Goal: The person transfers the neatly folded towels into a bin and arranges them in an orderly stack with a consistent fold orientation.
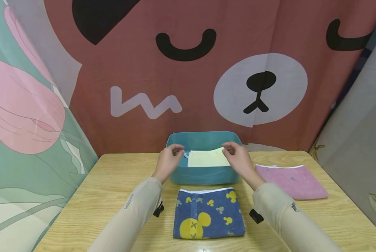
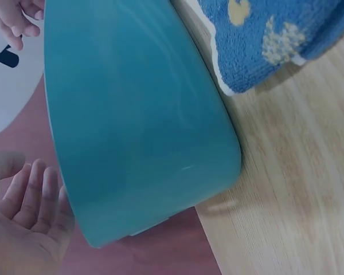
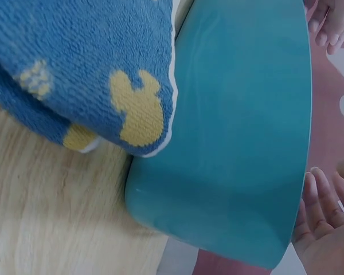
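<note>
A teal plastic bin (image 1: 205, 175) stands at the back of the table, and inside it lies a folded pale yellow towel (image 1: 208, 158). My left hand (image 1: 169, 159) is over the bin's left rim, fingers loosely bent. Over the right rim is my right hand (image 1: 239, 161), close to the towel's right corner. Both wrist views show the palms beside the bin wall with nothing gripped. In front of the bin lies a folded blue towel (image 1: 210, 214) with yellow mouse-head shapes. The bin's front wall hides the yellow towel's lower part.
To the right of the bin, a folded pink towel (image 1: 292, 182) lies on the wooden table (image 1: 112, 196). A printed curtain (image 1: 188, 80) with a bear face hangs directly behind the bin. Other printed cloths hang at the left and right sides.
</note>
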Tool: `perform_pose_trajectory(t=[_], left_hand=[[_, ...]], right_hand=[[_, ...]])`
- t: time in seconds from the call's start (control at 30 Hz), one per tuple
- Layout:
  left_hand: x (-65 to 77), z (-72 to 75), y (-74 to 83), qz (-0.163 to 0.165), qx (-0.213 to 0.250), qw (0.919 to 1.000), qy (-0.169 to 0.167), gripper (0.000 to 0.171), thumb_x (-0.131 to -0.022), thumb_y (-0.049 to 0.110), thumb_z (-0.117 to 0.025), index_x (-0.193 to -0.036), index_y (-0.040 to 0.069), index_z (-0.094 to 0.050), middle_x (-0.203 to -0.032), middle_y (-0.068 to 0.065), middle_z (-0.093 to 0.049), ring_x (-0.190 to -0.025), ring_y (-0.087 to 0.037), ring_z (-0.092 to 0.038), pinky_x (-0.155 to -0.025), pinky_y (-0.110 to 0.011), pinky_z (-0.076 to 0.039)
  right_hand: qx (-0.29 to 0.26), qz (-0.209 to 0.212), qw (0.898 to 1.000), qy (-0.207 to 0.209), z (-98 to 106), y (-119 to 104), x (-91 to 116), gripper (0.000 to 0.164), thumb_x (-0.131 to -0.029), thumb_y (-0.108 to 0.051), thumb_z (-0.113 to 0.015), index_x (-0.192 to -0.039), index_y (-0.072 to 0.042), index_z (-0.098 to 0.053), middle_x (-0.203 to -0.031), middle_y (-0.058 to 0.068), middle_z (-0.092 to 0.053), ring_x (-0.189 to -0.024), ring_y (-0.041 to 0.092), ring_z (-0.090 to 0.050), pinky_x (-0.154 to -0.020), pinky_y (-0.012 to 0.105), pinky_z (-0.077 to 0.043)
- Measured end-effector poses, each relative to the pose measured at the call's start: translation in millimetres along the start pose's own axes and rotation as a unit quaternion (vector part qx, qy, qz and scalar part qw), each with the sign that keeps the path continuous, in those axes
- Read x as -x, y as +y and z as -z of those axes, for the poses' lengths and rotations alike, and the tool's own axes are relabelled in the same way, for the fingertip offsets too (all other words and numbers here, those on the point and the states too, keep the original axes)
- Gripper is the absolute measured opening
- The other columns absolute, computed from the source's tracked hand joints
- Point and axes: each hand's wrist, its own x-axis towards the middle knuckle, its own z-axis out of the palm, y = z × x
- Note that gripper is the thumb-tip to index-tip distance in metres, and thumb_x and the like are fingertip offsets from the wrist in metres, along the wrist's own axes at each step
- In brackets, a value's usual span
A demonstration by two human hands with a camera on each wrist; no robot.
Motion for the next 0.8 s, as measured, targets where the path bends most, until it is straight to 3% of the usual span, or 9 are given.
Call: perform_pose_trajectory(t=[0.13, 0.43, 0.8], left_hand=[[7.0, 1.3, 3.1, -0.011, 0.012, 0.9999, 0.001, 0.017, -0.091, 0.023, -0.061, -0.107, 0.021, -0.066, -0.094, 0.007, -0.063, -0.088, -0.012, -0.056, -0.069, -0.032, -0.048], [25.9, 6.5, 16.9, -0.054, 0.020, 0.9982, -0.016, 0.019, -0.090, 0.023, -0.062, -0.109, 0.021, -0.065, -0.097, 0.008, -0.062, -0.088, -0.010, -0.057, -0.073, -0.029, -0.049], [48.4, 17.6, 18.0, -0.103, -0.008, 0.9943, -0.027, 0.017, -0.088, 0.020, -0.065, -0.105, 0.020, -0.066, -0.095, 0.009, -0.063, -0.085, -0.006, -0.057, -0.073, -0.028, -0.049]], right_hand=[[-0.028, 0.000, 1.000, 0.010, 1, -2, 6, 0.023, -0.092, -0.018, -0.058, -0.113, -0.009, -0.063, -0.099, 0.010, -0.063, -0.090, 0.026, -0.058, -0.073, 0.038, -0.047], [-0.047, 0.003, 0.998, 0.030, 5, -7, 19, 0.022, -0.091, -0.023, -0.061, -0.110, -0.013, -0.065, -0.095, 0.006, -0.064, -0.077, 0.019, -0.059, -0.059, 0.030, -0.048], [-0.081, 0.002, 0.997, 0.016, 11, -14, 44, 0.021, -0.089, -0.018, -0.064, -0.109, -0.010, -0.066, -0.093, 0.006, -0.065, -0.077, 0.021, -0.060, -0.064, 0.027, -0.048]])
